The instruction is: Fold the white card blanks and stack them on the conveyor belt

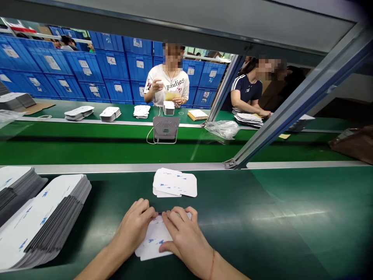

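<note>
In front of me on the green table lies a white rounded-corner adhesive sheet (154,240) with blue 3M print; a second one seems to lie beneath it. My left hand (136,224) is closed at its upper left edge, fingers curled and thumb pressed in. Flat across the sheet's right side rests my right hand (183,231), its fingers stretched out and the thumb apart. Just beyond the hands is a small loose pile of similar white sheets (171,184). Both hands hide the far edge of the sheet.
Tall stacks of larger sheets (49,217) stand at left. A green conveyor belt (116,144) runs past the table, with a small grey fan (166,129) across it. A metal post (271,116) slants at right. Two people (167,81) work opposite, before blue bins (113,66).
</note>
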`<action>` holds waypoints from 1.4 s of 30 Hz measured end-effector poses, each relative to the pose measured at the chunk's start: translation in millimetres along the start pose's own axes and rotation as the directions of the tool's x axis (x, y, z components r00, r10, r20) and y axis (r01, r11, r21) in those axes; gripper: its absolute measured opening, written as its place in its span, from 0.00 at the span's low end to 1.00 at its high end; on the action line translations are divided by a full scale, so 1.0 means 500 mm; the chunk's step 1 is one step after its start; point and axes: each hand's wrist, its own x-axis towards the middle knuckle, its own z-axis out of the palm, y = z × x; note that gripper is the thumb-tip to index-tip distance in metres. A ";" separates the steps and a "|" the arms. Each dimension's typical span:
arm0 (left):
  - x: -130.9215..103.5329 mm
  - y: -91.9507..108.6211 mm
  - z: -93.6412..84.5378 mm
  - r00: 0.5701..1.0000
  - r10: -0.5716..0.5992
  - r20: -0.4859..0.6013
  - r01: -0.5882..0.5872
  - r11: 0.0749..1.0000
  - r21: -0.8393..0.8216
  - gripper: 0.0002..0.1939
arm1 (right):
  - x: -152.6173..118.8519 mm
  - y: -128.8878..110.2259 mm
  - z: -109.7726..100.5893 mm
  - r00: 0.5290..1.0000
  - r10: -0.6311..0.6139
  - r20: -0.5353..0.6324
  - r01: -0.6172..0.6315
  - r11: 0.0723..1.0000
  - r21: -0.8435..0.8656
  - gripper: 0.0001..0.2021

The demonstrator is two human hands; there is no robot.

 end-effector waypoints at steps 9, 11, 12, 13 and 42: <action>0.001 -0.005 -0.018 0.998 0.036 0.061 -0.038 0.999 0.039 0.06 | 0.009 -0.010 -0.004 0.998 0.007 0.062 -0.002 0.997 -0.078 0.35; 0.001 0.000 -0.032 0.995 0.025 0.092 -0.029 0.999 0.037 0.05 | 0.010 -0.009 -0.005 0.998 0.008 0.056 -0.004 0.997 -0.075 0.36; 0.000 0.003 -0.038 0.995 0.015 0.102 -0.019 0.999 0.037 0.10 | 0.009 -0.009 -0.005 0.998 0.009 0.054 -0.005 0.997 -0.073 0.36; -0.003 0.007 -0.044 0.993 0.004 0.114 -0.009 0.999 0.040 0.14 | 0.009 -0.009 -0.005 0.998 0.011 0.054 -0.008 0.997 -0.071 0.36; -0.036 0.093 -0.063 0.992 0.126 0.006 -0.120 0.927 0.356 0.30 | 0.017 -0.013 -0.032 0.991 -0.006 0.131 0.012 0.999 -0.048 0.29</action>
